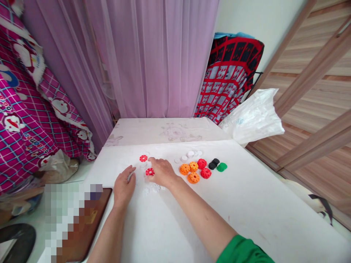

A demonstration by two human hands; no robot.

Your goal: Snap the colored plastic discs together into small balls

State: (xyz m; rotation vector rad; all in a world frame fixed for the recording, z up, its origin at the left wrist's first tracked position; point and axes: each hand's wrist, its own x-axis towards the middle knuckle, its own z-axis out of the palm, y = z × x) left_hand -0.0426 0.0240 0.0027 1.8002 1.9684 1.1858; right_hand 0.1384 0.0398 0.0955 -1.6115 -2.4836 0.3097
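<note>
While the left hand (124, 188) hovers or rests over the left part of the white table cover (246, 215), with its thumb and fingers parted and nothing visible between them, the right hand (163, 172) reaches in from the right with its fingertips at a red disc (148, 171). Whether those fingers pinch this disc or only touch it, I cannot tell. The disc lies between the two hands, nearer the right one, and has notched edges. A second red disc (141, 158) sits just beyond it, on the far side and slightly to the left. Pale discs (155, 187), partly hidden by the right hand and hard to make out against the cover, lie on the near side. To the right of the right hand are orange discs (192, 179) in three piles, then two red piles (206, 174), black discs (212, 166) and green discs (222, 167) farthest right. White discs (190, 154) are spread just beyond the orange piles. At the table's far right corner stands a crumpled white plastic bag (255, 117).
</note>
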